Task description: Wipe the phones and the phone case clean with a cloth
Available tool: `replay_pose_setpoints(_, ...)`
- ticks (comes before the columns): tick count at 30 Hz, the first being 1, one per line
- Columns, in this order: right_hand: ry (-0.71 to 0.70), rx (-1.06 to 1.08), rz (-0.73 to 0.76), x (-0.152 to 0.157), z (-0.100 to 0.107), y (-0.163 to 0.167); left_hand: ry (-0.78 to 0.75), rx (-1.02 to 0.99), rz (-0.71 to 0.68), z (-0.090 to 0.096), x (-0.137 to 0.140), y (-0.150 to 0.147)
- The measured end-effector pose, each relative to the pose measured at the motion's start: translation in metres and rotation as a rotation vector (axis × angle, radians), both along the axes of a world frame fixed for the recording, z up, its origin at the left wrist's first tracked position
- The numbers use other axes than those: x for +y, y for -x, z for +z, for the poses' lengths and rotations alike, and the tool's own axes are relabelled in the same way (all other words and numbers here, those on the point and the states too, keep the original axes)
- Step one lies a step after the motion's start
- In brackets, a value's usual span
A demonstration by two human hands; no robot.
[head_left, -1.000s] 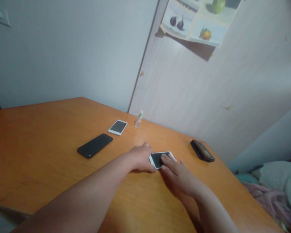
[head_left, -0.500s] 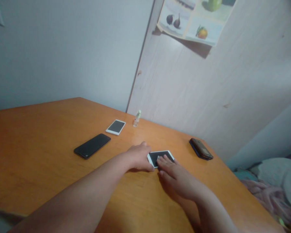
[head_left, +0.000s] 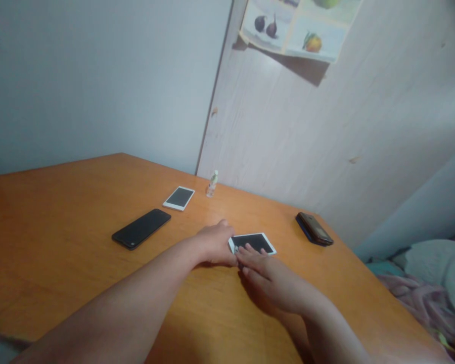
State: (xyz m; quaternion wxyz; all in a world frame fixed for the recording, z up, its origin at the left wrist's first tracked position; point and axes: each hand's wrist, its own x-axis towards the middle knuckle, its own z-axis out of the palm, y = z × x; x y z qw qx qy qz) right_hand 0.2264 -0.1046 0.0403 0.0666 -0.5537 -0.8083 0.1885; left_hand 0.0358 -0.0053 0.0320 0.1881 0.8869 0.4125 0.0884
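Observation:
A white smartphone [head_left: 258,240] with a dark screen lies face up on the wooden table in front of me. My left hand [head_left: 217,245] is closed on its left end, thumb at the near corner and fingers at the far side. Across the near left part of the screen lies my right hand [head_left: 265,268], palm down with its fingers stretched out. A small pale spot shows by its fingertips; I cannot make out what it is.
Left of my hands are a black smartphone [head_left: 141,229] and another white phone [head_left: 179,198]. Behind stands a small clear bottle [head_left: 212,184]. Stacked dark phones or cases [head_left: 314,229] sit near the right edge of the table [head_left: 79,202]. Bedding [head_left: 428,278] lies beyond that edge.
My right hand's fingers have slid left along the screen towards my left hand, uncovering the phone's right end. My left hand keeps its hold. The view has shifted slightly.

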Motion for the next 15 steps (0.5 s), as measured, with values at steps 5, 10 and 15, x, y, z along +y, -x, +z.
replay_pose_setpoints(5,-0.083,-0.138,-0.325,0.013,-0.007,-0.021,-0.042,0.014,0.001,-0.006,0.004,-0.002)
replay_pose_setpoints(10,-0.121,-0.168,-0.320,0.019,-0.015,-0.016,-0.071,0.021,-0.005,-0.007,0.004,-0.002)
replay_pose_setpoints(15,-0.096,-0.060,-0.204,0.025,-0.021,-0.008,-0.070,0.040,-0.006,-0.002,0.001,-0.001)
